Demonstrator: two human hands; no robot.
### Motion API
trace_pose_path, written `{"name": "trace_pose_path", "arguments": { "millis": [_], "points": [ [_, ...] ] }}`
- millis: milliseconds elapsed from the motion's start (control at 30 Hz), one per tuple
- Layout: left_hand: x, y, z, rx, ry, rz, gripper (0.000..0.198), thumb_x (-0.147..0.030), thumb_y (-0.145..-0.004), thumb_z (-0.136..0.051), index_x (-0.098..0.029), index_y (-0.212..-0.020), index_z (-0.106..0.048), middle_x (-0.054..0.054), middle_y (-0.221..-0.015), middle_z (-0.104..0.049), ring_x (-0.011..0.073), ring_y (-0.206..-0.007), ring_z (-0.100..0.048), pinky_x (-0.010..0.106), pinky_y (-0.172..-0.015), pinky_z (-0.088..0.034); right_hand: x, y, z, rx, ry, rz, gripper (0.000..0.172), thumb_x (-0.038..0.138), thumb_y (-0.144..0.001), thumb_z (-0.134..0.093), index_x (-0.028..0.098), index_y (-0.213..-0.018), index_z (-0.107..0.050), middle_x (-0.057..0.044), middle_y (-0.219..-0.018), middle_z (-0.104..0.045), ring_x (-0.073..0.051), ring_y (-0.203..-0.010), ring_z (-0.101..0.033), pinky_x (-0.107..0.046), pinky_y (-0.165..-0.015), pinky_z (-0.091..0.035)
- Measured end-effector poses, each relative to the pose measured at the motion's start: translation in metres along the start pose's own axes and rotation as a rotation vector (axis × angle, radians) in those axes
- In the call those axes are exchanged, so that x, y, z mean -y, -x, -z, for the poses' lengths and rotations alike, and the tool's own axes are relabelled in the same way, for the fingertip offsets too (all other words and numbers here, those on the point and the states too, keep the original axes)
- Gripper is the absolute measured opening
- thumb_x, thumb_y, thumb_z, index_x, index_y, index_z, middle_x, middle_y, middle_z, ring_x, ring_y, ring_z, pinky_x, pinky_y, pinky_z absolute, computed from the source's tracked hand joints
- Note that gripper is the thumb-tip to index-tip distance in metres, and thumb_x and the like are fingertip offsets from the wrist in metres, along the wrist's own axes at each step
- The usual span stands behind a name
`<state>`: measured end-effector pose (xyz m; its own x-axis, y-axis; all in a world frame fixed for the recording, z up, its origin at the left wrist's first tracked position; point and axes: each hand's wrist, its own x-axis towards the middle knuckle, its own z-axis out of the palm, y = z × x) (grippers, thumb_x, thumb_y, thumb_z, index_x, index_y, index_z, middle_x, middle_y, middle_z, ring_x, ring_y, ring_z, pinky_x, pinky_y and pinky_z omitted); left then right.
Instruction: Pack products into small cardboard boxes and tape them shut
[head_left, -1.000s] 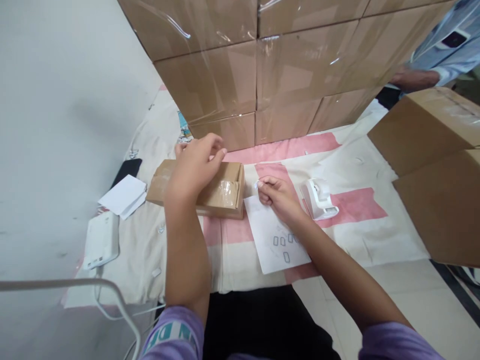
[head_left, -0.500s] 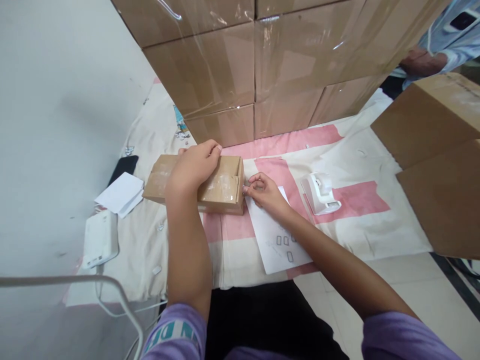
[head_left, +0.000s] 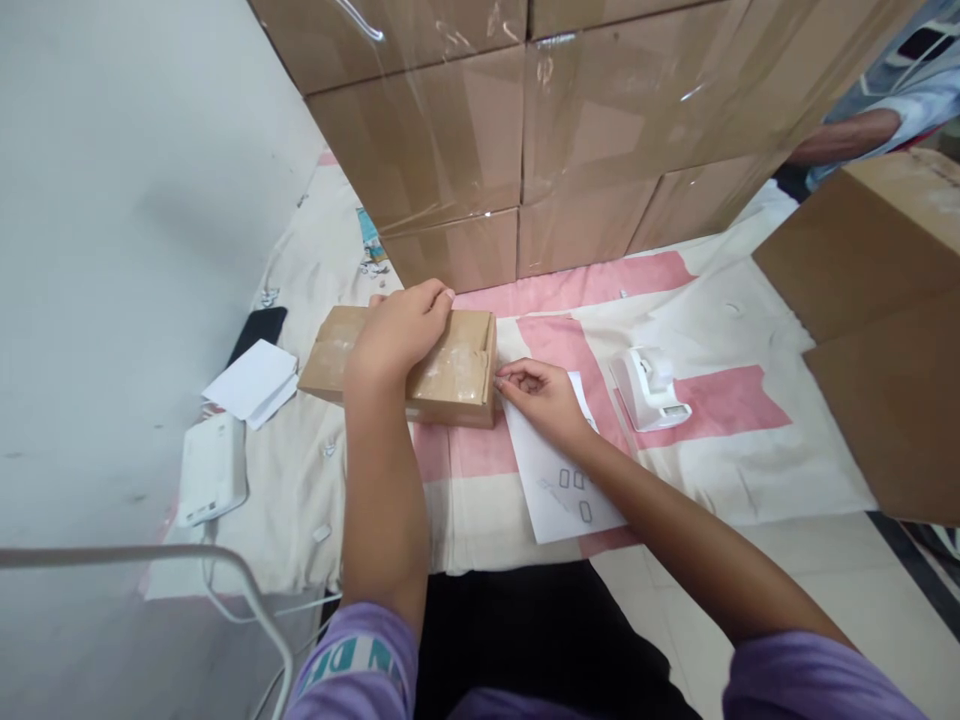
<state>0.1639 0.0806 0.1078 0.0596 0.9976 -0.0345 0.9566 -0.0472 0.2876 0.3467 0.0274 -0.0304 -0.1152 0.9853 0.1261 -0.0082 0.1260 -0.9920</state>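
Observation:
A small brown cardboard box [head_left: 454, 375] lies flat on the cloth-covered table, clear tape across its top. Over its upper face rests my left hand [head_left: 409, 320], fingers curled around the far edge and gripping it. My right hand [head_left: 541, 392] is at the box's right end, thumb and forefinger pinched together close to that side. Whatever is between those fingertips is too small to make out. Beneath my right hand lies a white sheet of paper [head_left: 551, 500] with small printed rectangles. To its right stands a white tape dispenser [head_left: 651, 388].
Large taped cartons [head_left: 450, 140] stand stacked at the back. At right is an open brown carton [head_left: 885, 330], with a person's arm [head_left: 855, 135] behind it. On the left lie folded papers [head_left: 251, 380], a black phone-like object [head_left: 260, 328] and a white device [head_left: 214, 470] with cables.
My right fingers have drawn closer together beside the box end. My left hand keeps its hold on the box. The other person's arm has shifted, and the whole view has moved slightly.

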Motion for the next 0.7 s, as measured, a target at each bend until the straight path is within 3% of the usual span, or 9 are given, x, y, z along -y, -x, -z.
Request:
{"name": "trace_pose_path", "arguments": {
  "millis": [100, 200, 300, 367, 433, 500, 533, 600, 700],
  "points": [
    [0.0, -0.001, 0.001, 0.004, -0.002, -0.006, 0.038, -0.039, -0.101, -0.029, -0.028, -0.105, -0.066, 0.005, -0.116, -0.073, 0.0308, -0.112, -0.063, 0.05, -0.112, -0.032, 0.0, 0.003, 0.0, 0.019, 0.031, 0.001, 0.018, 0.033, -0.082, -0.073, 0.02, -0.094, -0.073, 0.002, -0.069, -0.057, -0.012, -0.06, -0.051, -0.026, -0.057, -0.041],
    [0.001, -0.001, 0.001, 0.002, 0.004, -0.016, 0.038, -0.039, -0.101, -0.03, -0.027, -0.103, -0.065, 0.005, -0.115, -0.074, 0.0308, -0.112, -0.063, 0.051, -0.112, -0.032, 0.003, 0.005, 0.002, 0.044, 0.041, 0.031, 0.013, 0.032, -0.084, -0.072, 0.02, -0.087, -0.071, 0.001, -0.07, -0.059, -0.013, -0.062, -0.054, -0.027, -0.058, -0.043],
    [0.002, -0.001, 0.0, -0.001, 0.011, -0.019, 0.037, -0.039, -0.101, -0.03, -0.027, -0.101, -0.065, 0.005, -0.114, -0.074, 0.0307, -0.111, -0.063, 0.051, -0.111, -0.033, 0.01, 0.004, 0.01, 0.031, 0.055, 0.115, 0.016, 0.035, -0.088, -0.069, 0.021, -0.096, -0.071, -0.006, -0.093, -0.066, -0.016, -0.077, -0.062, -0.03, -0.067, -0.051],
    [0.003, -0.002, -0.001, -0.002, 0.022, -0.027, 0.037, -0.039, -0.101, -0.03, -0.027, -0.099, -0.065, 0.005, -0.114, -0.074, 0.0304, -0.11, -0.064, 0.051, -0.111, -0.032, 0.014, 0.0, 0.016, 0.086, 0.089, 0.185, 0.044, 0.04, -0.086, -0.074, 0.025, -0.126, -0.064, -0.012, -0.131, -0.06, -0.024, -0.109, -0.064, -0.036, -0.082, -0.056],
    [0.006, -0.003, -0.002, -0.011, 0.045, -0.047, 0.036, -0.039, -0.101, -0.031, -0.027, -0.097, -0.065, 0.005, -0.112, -0.075, 0.0301, -0.109, -0.064, 0.05, -0.11, -0.034, 0.018, -0.005, 0.018, 0.218, 0.154, 0.245, 0.089, 0.045, -0.077, -0.083, 0.031, -0.153, -0.039, -0.013, -0.162, -0.034, -0.033, -0.144, -0.041, -0.047, -0.105, -0.05],
    [0.008, -0.004, -0.001, -0.038, 0.094, -0.087, 0.03, -0.038, -0.098, -0.038, -0.026, -0.097, -0.066, 0.005, -0.108, -0.075, 0.0292, -0.105, -0.065, 0.048, -0.107, -0.038, 0.02, -0.01, 0.015, 0.343, 0.219, 0.287, 0.121, 0.049, -0.068, -0.089, 0.033, -0.163, -0.015, -0.012, -0.17, -0.014, -0.034, -0.157, -0.017, -0.054, -0.119, -0.036],
    [0.008, -0.004, 0.001, -0.071, 0.118, -0.114, 0.026, -0.037, -0.096, -0.043, -0.026, -0.096, -0.066, 0.005, -0.106, -0.075, 0.0285, -0.102, -0.066, 0.046, -0.104, -0.04, 0.021, -0.013, 0.012, 0.382, 0.235, 0.294, 0.13, 0.049, -0.066, -0.09, 0.033, -0.164, -0.007, -0.012, -0.171, -0.011, -0.034, -0.157, -0.014, -0.054, -0.121, -0.033],
    [0.006, 0.0, 0.008, -0.183, 0.144, -0.18, 0.018, -0.035, -0.092, -0.051, -0.024, -0.091, -0.065, 0.005, -0.098, -0.075, 0.0276, -0.096, -0.067, 0.046, -0.1, -0.043, 0.023, -0.016, 0.005, 0.408, 0.239, 0.29, 0.138, 0.048, -0.064, -0.092, 0.033, -0.164, 0.002, -0.014, -0.169, -0.013, -0.034, -0.156, -0.02, -0.053, -0.119, -0.037],
    [-0.004, 0.019, 0.025, -0.391, 0.169, -0.307, 0.017, -0.037, -0.093, -0.052, -0.026, -0.084, -0.061, 0.005, -0.089, -0.07, 0.0271, -0.09, -0.065, 0.048, -0.095, -0.045, 0.029, -0.018, -0.004, 0.373, 0.229, 0.25, 0.135, 0.046, -0.063, -0.091, 0.035, -0.164, -0.002, -0.013, -0.167, -0.019, -0.035, -0.15, -0.029, -0.048, -0.107, -0.05]
  ]
}}
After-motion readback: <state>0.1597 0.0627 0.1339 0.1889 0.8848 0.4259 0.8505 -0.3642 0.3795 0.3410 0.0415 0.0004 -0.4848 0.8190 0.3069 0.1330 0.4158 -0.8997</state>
